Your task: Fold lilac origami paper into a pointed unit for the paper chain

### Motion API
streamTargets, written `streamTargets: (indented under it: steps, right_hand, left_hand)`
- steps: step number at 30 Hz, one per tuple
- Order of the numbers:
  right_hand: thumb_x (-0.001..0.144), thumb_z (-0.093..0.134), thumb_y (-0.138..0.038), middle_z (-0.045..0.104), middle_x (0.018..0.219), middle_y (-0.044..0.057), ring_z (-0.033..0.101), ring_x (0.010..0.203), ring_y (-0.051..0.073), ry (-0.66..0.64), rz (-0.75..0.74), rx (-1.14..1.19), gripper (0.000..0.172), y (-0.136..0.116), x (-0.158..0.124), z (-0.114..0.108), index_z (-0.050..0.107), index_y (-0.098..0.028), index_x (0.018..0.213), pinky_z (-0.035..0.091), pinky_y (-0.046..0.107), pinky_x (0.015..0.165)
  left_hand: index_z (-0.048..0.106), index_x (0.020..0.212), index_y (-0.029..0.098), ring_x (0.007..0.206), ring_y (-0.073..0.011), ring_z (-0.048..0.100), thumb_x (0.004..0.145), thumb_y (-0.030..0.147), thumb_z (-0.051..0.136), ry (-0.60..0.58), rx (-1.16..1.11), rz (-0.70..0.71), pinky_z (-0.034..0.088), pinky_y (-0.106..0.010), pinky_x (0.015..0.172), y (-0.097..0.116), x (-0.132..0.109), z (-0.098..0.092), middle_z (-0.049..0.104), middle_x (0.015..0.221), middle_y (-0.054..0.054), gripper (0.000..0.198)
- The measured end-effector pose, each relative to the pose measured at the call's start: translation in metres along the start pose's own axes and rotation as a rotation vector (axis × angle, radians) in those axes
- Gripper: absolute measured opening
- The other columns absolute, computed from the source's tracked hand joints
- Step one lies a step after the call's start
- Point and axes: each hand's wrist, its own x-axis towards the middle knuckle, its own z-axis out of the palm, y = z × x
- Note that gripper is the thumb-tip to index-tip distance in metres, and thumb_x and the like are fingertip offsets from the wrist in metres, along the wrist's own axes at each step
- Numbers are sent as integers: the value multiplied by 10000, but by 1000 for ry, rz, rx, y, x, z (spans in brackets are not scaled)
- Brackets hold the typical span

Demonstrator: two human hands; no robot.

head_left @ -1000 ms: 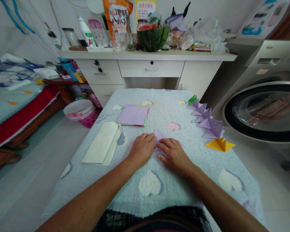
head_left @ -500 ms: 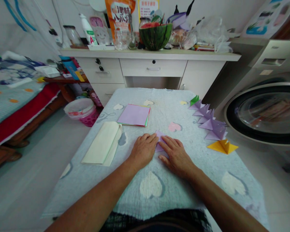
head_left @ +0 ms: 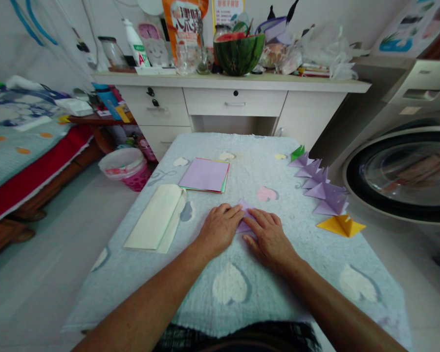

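A small folded piece of purple origami paper (head_left: 244, 226) lies flat on the cloth-covered table, mostly hidden beneath my fingers. From the left, my left hand (head_left: 222, 224) rests its fingertips on the paper, fingers stretched and close together, thumb hidden. Across the right part of the paper, my right hand (head_left: 267, 234) lies with fingers extended and thumb apart on the cloth. Both hands press from above. Beyond my left hand sits a stack of square coloured paper (head_left: 204, 174), purple on top. Folded purple paper pieces (head_left: 326, 190) form a row at the right, with a yellow folded piece (head_left: 341, 226) nearest me.
A pale folded paper sheet (head_left: 156, 217) lies on the table's left. A green folded piece (head_left: 297, 152) ends the row at the back. Behind the table stands a white cabinet (head_left: 209, 102) bearing a cut watermelon (head_left: 239, 56). A washing machine (head_left: 418, 107) stands right, a bin (head_left: 122, 166) left.
The view has shifted very slightly. Both hands stay on the purple paper in nearly the same place, with no clear change in the paper.
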Motion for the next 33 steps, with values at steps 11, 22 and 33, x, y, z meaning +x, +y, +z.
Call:
streamTargets:
  steps: [11,22,33]
  right_hand:
    - [901,552,-320,504,1433,125,426,1308,300,-9,13,-10,464,-2,0,0,529,-202,1349,267,533,1088]
    - [908,529,-333,469,1468,123,379,1358,300,-45,22,-24,477,-3,-1,0,509,-185,1360,212,561,1119]
    - [906,526,-340,470,1463,128,392,1338,306,-39,19,-14,466,-3,0,0,518,-195,1348,234,559,1099]
  left_hand:
    - [541,1292,233,1185,-244,473,963,221,438,-1,25,12,435,-408,933,1,-1,-2,541,1417,-16,345]
    - [542,1296,236,1202,-250,467,959,212,442,-17,-11,-6,434,-421,932,0,0,-2,538,1418,-29,351]
    - [650,1064,212,980,-239,588,938,182,432,-139,-51,-63,453,-370,833,5,26,-32,700,1063,-59,254]
